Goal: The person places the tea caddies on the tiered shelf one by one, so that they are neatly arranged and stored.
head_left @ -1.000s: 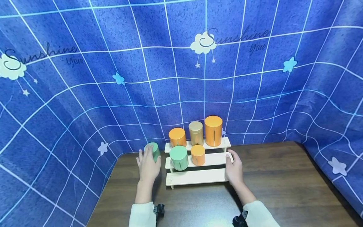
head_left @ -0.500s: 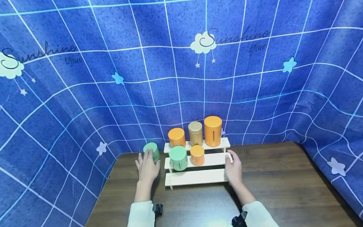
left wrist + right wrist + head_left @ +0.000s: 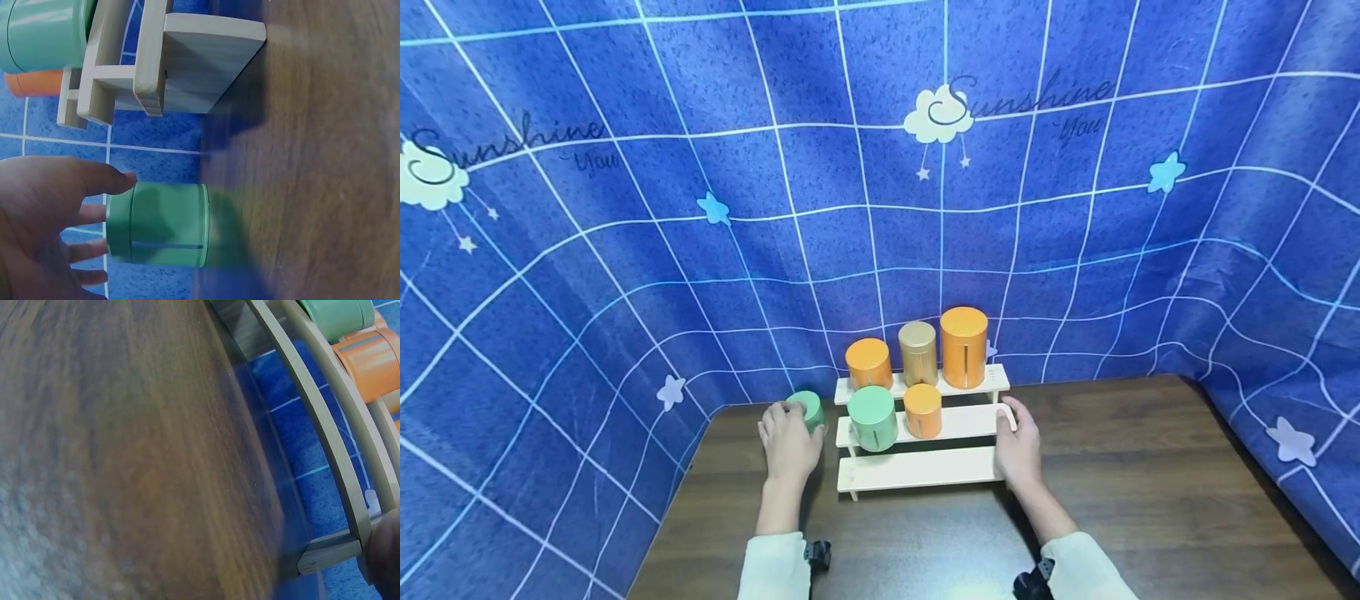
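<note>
My left hand [image 3: 792, 442] is at the top of a green tin [image 3: 165, 224] standing upright on the table, left of the rack. In the left wrist view the thumb lies along one side of its lid, and the other fingertips pass behind the lid. My right hand [image 3: 1019, 442] grips the right end of a pale wooden three-step rack [image 3: 917, 468]; only part of that hand shows in the right wrist view. Another green tin [image 3: 874, 418] and a small orange tin [image 3: 923, 410] sit on the middle step.
On the top step stand a short orange tin [image 3: 868, 362], a gold tin [image 3: 918, 353] and a tall orange tin [image 3: 964, 347]. A blue patterned curtain [image 3: 895, 242] hangs behind the brown wooden table [image 3: 1135, 483].
The green tin at my left hand has shifted slightly toward me and looks lower. My left fingers, straighter before, now bend over its top. The right hand and rack stay put.
</note>
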Motion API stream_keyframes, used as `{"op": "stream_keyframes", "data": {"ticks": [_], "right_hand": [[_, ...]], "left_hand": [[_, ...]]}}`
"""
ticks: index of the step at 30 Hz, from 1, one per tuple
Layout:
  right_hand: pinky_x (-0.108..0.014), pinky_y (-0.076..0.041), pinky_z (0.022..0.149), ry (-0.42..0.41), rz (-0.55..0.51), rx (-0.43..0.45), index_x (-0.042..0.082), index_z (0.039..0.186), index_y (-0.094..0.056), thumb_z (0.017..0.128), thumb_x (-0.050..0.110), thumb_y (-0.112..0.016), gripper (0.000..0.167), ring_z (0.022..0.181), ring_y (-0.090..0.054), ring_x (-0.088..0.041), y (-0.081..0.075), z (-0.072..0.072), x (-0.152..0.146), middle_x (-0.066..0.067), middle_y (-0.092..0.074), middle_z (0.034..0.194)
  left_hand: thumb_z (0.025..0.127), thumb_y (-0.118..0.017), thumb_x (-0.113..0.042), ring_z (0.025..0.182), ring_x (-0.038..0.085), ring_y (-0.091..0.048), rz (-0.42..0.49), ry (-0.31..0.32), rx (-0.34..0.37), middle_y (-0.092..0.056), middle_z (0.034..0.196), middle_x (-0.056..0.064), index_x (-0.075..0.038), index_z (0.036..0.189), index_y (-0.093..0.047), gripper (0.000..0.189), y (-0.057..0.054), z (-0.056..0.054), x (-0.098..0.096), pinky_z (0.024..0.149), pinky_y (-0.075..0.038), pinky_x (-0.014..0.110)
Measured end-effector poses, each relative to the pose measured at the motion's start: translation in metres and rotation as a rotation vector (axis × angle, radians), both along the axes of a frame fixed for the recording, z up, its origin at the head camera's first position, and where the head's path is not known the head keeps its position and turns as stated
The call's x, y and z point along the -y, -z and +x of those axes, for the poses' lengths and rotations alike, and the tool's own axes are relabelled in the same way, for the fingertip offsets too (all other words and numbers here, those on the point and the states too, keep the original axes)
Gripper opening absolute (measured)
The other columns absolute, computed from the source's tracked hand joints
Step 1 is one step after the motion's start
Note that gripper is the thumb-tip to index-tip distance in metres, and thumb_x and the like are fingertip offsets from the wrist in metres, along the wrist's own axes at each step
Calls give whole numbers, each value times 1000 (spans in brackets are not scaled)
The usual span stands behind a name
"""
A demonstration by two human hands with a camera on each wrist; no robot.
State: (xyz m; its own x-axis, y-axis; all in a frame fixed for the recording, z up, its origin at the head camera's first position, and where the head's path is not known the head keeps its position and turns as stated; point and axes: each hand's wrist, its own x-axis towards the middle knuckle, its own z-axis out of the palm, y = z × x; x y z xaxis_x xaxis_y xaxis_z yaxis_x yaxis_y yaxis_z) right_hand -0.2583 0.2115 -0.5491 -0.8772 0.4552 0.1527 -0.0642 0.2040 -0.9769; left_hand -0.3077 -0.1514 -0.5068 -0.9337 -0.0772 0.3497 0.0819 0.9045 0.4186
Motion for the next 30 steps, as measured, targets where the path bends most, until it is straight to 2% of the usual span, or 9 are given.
{"op": "stream_keyframes", "data": {"ticks": [6,8,12,14,16,19,22,28,30], "right_hand": [[-27,-41,57,-1,-7,-1,4,146,-58,109,16,-53,39,45,-35,-1,-1,-1,0,-24,-66,123],[-27,-41,56,-2,-5,2,4,146,-57,109,16,-52,40,45,-35,-1,-1,-1,0,-23,-66,124],[-24,-43,64,3,7,2,4,146,-57,109,16,-52,40,51,-38,-2,-1,-1,0,-22,-66,128],[-25,-43,67,5,14,0,4,146,-58,109,16,-52,40,52,-38,-2,-2,0,0,-22,-66,129],[-25,-43,72,6,18,-1,4,146,-58,109,16,-52,39,53,-38,-2,-1,0,0,-21,-65,130],[-28,-44,72,5,22,3,4,146,-58,109,16,-52,39,53,-38,-3,-1,0,0,-21,-65,131],[-25,-44,79,9,29,12,6,145,-59,109,16,-53,38,62,-43,-2,0,1,0,-20,-66,134],[-27,-43,66,6,21,2,5,145,-59,109,16,-52,38,52,-39,-2,0,1,0,-22,-66,128],[-26,-43,66,9,20,-3,5,145,-59,109,16,-53,38,51,-37,-3,0,0,0,-22,-66,128]], "left_hand": [[90,-80,-26,150,59,-32,44,-11,13,-44,151,39,6,122,-56,51,2,1,-2,126,-24,69],[91,-79,-26,146,58,-40,50,-22,26,-48,148,39,5,118,-55,47,2,1,-2,123,-31,68],[92,-79,-28,117,50,-63,63,-50,50,-61,126,31,0,113,-55,43,3,0,-3,97,-54,62],[91,-80,-30,102,44,-67,67,-63,61,-62,116,25,-1,112,-55,43,4,0,-4,82,-58,59],[90,-81,-32,98,42,-68,69,-71,63,-61,115,23,-2,112,-56,45,4,0,-3,77,-58,58],[89,-83,-36,99,45,-68,89,-73,67,-60,118,25,-1,117,-56,53,5,2,-2,77,-58,60],[87,-84,-39,104,49,-68,124,-79,81,-58,123,27,0,128,-53,64,6,4,1,81,-58,63],[89,-79,-46,112,54,-65,211,-116,114,-49,136,32,2,149,-47,83,4,7,8,92,-57,65],[90,-76,-49,114,55,-64,254,-119,131,-45,140,33,3,152,-45,87,2,8,10,95,-56,65]]}}
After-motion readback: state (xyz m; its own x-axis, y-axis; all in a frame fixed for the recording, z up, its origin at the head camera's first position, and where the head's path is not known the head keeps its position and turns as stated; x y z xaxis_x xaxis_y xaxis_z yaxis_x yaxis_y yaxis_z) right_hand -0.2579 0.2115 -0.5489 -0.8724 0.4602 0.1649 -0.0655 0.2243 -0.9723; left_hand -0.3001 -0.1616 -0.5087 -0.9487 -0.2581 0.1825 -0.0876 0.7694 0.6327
